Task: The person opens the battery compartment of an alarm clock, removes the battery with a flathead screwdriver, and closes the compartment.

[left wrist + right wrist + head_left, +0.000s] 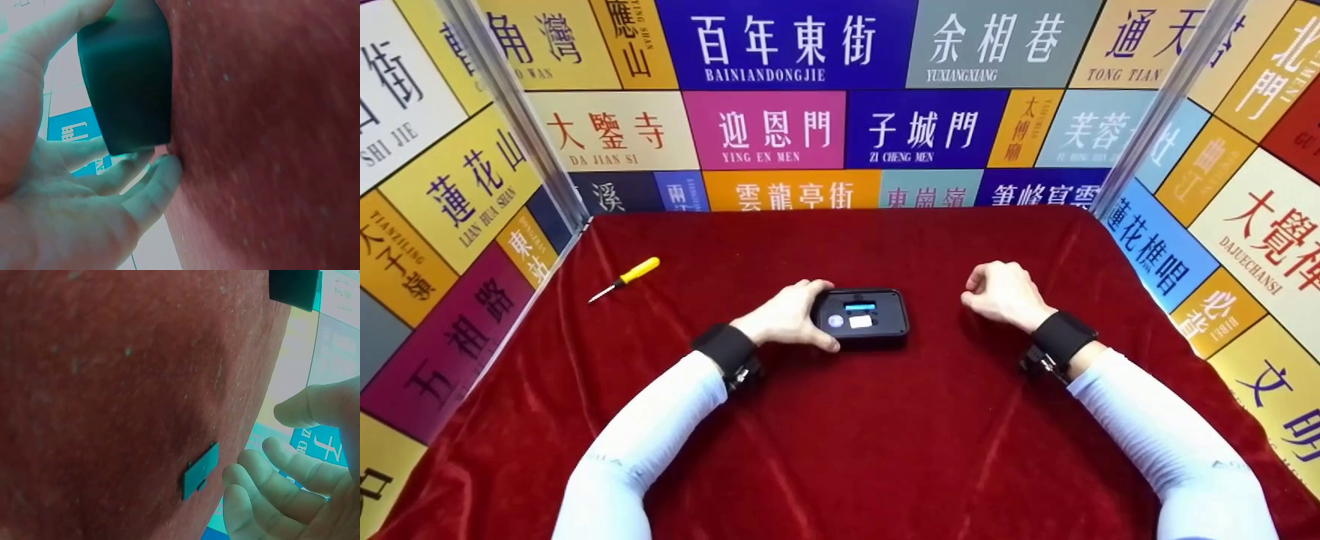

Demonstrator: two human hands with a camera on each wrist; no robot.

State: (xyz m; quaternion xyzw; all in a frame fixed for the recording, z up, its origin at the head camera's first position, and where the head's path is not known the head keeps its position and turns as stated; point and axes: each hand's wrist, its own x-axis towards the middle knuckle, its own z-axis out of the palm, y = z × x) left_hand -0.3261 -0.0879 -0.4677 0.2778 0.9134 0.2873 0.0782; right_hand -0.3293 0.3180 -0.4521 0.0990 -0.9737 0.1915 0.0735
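Observation:
A black rectangular device (891, 319) lies on the red cloth with its open recess facing up, showing a blue cylindrical piece (859, 307) and a white patch (860, 322). The left hand (784, 315) grips its left end between thumb and fingers; in the left wrist view that hand (73, 191) wraps around the dark body (129, 90). To the right of the device, the right hand (1006, 294) has loosely bent fingers and holds nothing. Near the fingertips of this hand (304, 484), a small dark cover with tabs (199, 471) rests on the cloth in the right wrist view; the head view does not show it.
A yellow-handled screwdriver (639, 271) lies at the back left of the red cloth (855, 435). Panels printed with large characters (765, 129) stand behind and on both sides, with clear upright posts at the two back corners.

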